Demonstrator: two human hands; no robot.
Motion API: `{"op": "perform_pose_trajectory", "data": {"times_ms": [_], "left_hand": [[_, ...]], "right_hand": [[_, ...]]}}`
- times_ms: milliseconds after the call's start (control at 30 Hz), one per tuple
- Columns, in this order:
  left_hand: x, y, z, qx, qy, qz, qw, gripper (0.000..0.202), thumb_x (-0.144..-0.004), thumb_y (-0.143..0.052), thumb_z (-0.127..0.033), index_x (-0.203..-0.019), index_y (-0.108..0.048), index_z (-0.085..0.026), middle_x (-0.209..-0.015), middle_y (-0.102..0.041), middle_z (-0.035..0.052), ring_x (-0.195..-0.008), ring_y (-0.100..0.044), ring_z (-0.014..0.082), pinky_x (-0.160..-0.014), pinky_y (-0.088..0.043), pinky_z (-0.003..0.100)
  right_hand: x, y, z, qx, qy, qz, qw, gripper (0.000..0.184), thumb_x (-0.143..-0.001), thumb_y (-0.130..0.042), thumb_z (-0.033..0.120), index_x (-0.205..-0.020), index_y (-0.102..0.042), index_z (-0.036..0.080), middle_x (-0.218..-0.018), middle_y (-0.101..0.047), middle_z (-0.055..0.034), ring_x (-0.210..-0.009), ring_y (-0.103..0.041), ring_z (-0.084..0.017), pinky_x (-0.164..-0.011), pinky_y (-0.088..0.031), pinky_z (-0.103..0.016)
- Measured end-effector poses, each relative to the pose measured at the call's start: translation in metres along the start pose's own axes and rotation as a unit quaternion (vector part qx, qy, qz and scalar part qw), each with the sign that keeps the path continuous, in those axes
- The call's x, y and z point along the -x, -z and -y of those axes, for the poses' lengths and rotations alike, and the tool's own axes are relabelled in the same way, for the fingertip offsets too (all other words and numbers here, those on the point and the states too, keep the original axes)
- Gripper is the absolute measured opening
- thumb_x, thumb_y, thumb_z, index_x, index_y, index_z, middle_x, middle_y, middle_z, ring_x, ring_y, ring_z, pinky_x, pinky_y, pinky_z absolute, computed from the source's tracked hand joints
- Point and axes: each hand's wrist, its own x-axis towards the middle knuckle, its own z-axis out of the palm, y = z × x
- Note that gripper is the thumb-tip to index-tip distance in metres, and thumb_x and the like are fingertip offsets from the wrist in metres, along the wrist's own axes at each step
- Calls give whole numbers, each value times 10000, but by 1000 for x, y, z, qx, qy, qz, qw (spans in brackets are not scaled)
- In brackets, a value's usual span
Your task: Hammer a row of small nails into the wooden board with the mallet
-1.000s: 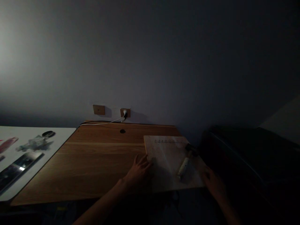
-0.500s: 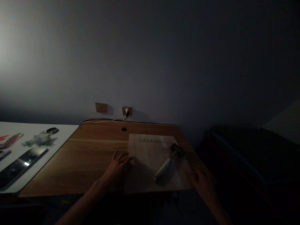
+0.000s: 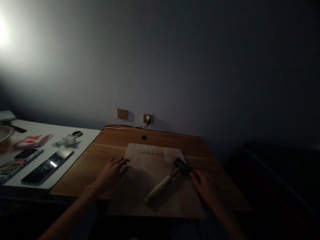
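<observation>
— What is listed as the surface?
— One wooden table [image 3: 80,181], its grain run lengthwise, pierced near the back by a round hole [image 3: 144,137]. A pale board [image 3: 150,171] is laid flat on it, its front overhanging the table's edge.
— And on the board?
— One hammer [image 3: 166,181], set down slantwise, head to the right; a row of small nails [image 3: 157,153] is ranged along the far side.
— The hands?
— Left hand [image 3: 116,170]: fingers spread, placed at the board's left edge. Right hand [image 3: 203,186]: placed by the right edge, near the hammer's head; whether anything is gripped cannot be told.
— The room?
— One plain wall [image 3: 175,66], lit at upper left, dark at right. Two outlet plates [image 3: 122,114] are mounted; a white cable [image 3: 127,127] is plugged into one.
— Adjoining, left?
— One white table [image 3: 87,135], on which a dark glossy slab [image 3: 47,166] and a red-and-white packet [image 3: 33,141] are laid.
</observation>
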Motion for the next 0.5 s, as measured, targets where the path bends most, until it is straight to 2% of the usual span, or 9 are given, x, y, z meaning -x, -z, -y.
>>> {"op": "perform_pose_trajectory", "data": {"times_ms": [100, 233, 367, 500], "left_hand": [[-46, -6, 6, 39, 5, -14, 999, 300, -969, -502, -279, -1225, -646, -222, -1239, -667, 109, -1047, -679, 242, -929, -535, 369], [-97, -19, 10, 72, -3, 4, 997, 321, -900, -585, -197, -1213, -655, -180, -1225, -667, 138, -1116, -653, 266, -981, -520, 385], [-116, -36, 11, 99, -3, 57, 993, 325, -860, -557, -78, -1138, -705, -156, -1084, -719, 127, -940, -696, 221, -877, -531, 316], [-117, -44, 12, 112, -2, 62, 992, 352, -803, -522, 3, -1020, -749, -157, -983, -743, 108, -887, -691, 204, -834, -508, 286]], "right_hand": [[-57, -1, 29, 29, 9, 62, 998, 313, -993, -423, 329, -1068, -698, 201, -1095, -750, -105, -992, -701, -225, -867, -502, -311], [-115, -21, 57, 47, 7, 102, 994, 217, -961, -514, 259, -1041, -705, 192, -1104, -740, -113, -1028, -683, -214, -869, -472, -278], [-137, -48, 63, 39, -31, 150, 987, 143, -898, -594, 186, -957, -723, 168, -1077, -748, -151, -1013, -694, -236, -845, -472, -298], [-143, -62, 59, -30, -77, 157, 984, 128, -844, -598, 107, -803, -709, 156, -948, -757, -173, -972, -703, -259, -835, -470, -334]]}}
